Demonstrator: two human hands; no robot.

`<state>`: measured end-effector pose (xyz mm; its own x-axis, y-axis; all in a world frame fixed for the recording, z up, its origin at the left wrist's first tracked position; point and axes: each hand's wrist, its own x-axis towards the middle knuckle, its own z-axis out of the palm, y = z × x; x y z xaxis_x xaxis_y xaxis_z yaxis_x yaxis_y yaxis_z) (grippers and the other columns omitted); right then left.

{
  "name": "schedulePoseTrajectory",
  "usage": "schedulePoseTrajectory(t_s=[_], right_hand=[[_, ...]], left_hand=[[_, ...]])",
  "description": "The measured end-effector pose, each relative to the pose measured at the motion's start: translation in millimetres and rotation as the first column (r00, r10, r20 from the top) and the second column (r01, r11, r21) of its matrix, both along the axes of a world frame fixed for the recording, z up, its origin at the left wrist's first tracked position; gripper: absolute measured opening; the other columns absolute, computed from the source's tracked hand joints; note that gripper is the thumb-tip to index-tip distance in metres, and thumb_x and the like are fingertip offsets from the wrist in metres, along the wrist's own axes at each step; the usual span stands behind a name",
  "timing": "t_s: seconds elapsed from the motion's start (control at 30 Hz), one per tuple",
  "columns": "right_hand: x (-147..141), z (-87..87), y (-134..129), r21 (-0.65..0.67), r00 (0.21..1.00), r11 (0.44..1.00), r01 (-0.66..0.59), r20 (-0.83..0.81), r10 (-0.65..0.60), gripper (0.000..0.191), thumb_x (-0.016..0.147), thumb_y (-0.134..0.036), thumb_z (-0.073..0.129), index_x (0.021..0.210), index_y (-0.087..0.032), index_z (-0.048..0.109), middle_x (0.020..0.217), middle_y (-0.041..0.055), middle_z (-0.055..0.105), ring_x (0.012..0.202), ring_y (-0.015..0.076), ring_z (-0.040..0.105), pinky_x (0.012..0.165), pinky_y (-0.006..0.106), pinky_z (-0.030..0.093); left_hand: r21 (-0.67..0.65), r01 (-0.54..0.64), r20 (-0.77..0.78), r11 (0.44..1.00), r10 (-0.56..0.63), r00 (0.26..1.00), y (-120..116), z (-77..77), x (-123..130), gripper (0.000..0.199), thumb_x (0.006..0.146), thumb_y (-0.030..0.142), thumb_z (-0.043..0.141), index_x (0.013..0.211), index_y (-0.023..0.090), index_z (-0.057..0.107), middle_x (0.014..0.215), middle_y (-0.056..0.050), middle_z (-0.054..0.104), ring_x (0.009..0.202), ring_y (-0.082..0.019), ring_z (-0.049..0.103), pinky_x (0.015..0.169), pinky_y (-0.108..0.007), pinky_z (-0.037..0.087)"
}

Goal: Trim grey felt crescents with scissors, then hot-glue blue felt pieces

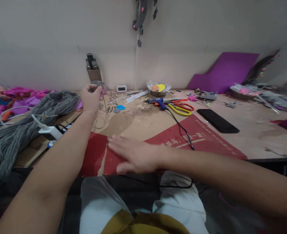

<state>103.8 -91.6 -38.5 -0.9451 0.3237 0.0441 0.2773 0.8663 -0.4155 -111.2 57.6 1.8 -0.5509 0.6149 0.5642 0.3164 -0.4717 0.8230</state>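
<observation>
My left hand (91,97) reaches to the back of the table, thumb and fingers closed at a tangle of thin grey thread (106,113). Loops of the thread hang down beside it onto the cardboard. A dark grey piece behind the fingertips is partly hidden. Flat and slightly blurred, my right hand (133,154) is stretched over the red part of the cardboard sheet (92,156) at the near edge, fingers extended and holding nothing. Small blue pieces (120,107) lie on the cardboard between the hands and the back.
A thick grey yarn bundle (58,107) and colourful fabric scraps (19,94) fill the left. Farther right are a blue glue gun (160,104), yellow-handled pliers (181,110), a black phone (217,121) and a purple sheet (226,73). The gun's black cable (182,128) runs over the near edge.
</observation>
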Motion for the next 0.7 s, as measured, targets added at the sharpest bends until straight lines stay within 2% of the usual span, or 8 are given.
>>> schedulePoseTrajectory(t_s=[0.1, 0.2, 0.33, 0.4, 0.47, 0.53, 0.6, 0.7], right_hand=[[10.9, 13.5, -42.1, -0.133, 0.975, 0.967, -0.216, -0.085, 0.206, 0.078, 0.092, -0.053, 0.050, 0.149, -0.002, 0.031, 0.158, 0.0177, 0.022, 0.149, 0.0219, 0.013, 0.123, 0.036, 0.007], [16.6, 30.4, -39.2, -0.263, 0.932, 0.899, -0.350, -0.198, 0.305, 0.058, 0.098, -0.045, 0.044, 0.147, -0.015, 0.039, 0.151, 0.0070, 0.042, 0.143, 0.0114, 0.031, 0.118, 0.025, 0.023], [-6.4, 23.1, 39.3, -0.068, 0.978, 0.994, 0.080, -0.190, -0.092, 0.060, 0.099, -0.049, 0.038, 0.146, -0.012, 0.040, 0.156, 0.0138, 0.033, 0.146, 0.0203, 0.026, 0.120, 0.037, 0.019], [-24.1, 8.4, 74.4, 0.084, 0.951, 0.952, 0.295, -0.118, -0.284, 0.064, 0.098, -0.048, 0.040, 0.142, -0.003, 0.042, 0.156, 0.0223, 0.026, 0.147, 0.0277, 0.021, 0.121, 0.043, 0.016], [-38.3, -3.8, 82.2, 0.152, 0.929, 0.917, 0.370, -0.062, -0.364, 0.067, 0.096, -0.053, 0.042, 0.138, 0.000, 0.046, 0.152, 0.0260, 0.033, 0.146, 0.0325, 0.022, 0.119, 0.049, 0.019], [-44.1, -7.2, 58.7, 0.125, 0.972, 0.966, 0.228, -0.078, -0.219, 0.076, 0.092, -0.061, 0.042, 0.140, -0.002, 0.044, 0.148, 0.0260, 0.039, 0.143, 0.0322, 0.030, 0.117, 0.051, 0.023], [-39.7, -0.2, 17.9, 0.065, 0.994, 0.997, -0.045, -0.095, 0.051, 0.079, 0.089, -0.062, 0.049, 0.140, -0.002, 0.044, 0.149, 0.0252, 0.039, 0.143, 0.0308, 0.032, 0.118, 0.047, 0.025], [-19.5, 20.6, -21.5, -0.070, 0.879, 0.885, -0.460, -0.180, 0.442, 0.058, 0.095, -0.045, 0.050, 0.140, -0.009, 0.047, 0.151, 0.0111, 0.043, 0.143, 0.0154, 0.032, 0.118, 0.026, 0.025]], left_hand=[[-0.009, 0.018, 0.023, 1.000, -0.018, 1.000, 2.4, -3.9, -1.6, 0.010, 0.072, 0.019, 0.068, 0.074, 0.018, 0.059, 0.058, 0.005, 0.055, 0.044, -0.008, 0.048, 0.043, -0.022, 0.035], [-0.018, 0.020, 0.004, 1.000, -0.020, 1.000, 4.9, -5.5, -1.0, 0.011, 0.071, 0.019, 0.069, 0.073, 0.018, 0.059, 0.058, 0.004, 0.056, 0.045, -0.009, 0.049, 0.042, -0.022, 0.035], [-0.015, 0.000, -0.003, 1.000, 0.000, 1.000, 6.2, -2.8, -1.7, 0.010, 0.071, 0.019, 0.068, 0.072, 0.018, 0.058, 0.059, 0.004, 0.055, 0.043, -0.007, 0.047, 0.042, -0.021, 0.033], [-0.021, -0.015, 0.000, 1.000, 0.015, 1.000, 6.2, -1.6, -4.0, 0.010, 0.071, 0.020, 0.068, 0.073, 0.018, 0.059, 0.059, 0.004, 0.055, 0.044, -0.007, 0.048, 0.042, -0.020, 0.034], [-0.029, -0.025, 0.004, 0.999, 0.025, 1.000, 6.3, -1.6, -7.2, 0.011, 0.070, 0.021, 0.068, 0.073, 0.018, 0.058, 0.058, 0.004, 0.055, 0.044, -0.008, 0.048, 0.042, -0.021, 0.035], [-0.033, -0.023, 0.012, 0.999, 0.023, 1.000, 6.7, -2.8, -10.2, 0.012, 0.068, 0.021, 0.068, 0.072, 0.018, 0.058, 0.058, 0.004, 0.055, 0.043, -0.008, 0.049, 0.042, -0.021, 0.035], [-0.032, -0.022, 0.021, 0.999, 0.023, 1.000, 7.3, -4.5, -11.9, 0.012, 0.067, 0.021, 0.068, 0.072, 0.018, 0.058, 0.058, 0.004, 0.055, 0.043, -0.009, 0.049, 0.041, -0.021, 0.035], [-0.036, -0.019, 0.019, 0.999, 0.020, 1.000, 8.0, -5.9, -11.0, 0.013, 0.066, 0.023, 0.070, 0.072, 0.018, 0.059, 0.058, 0.004, 0.055, 0.043, -0.009, 0.049, 0.041, -0.022, 0.035]])
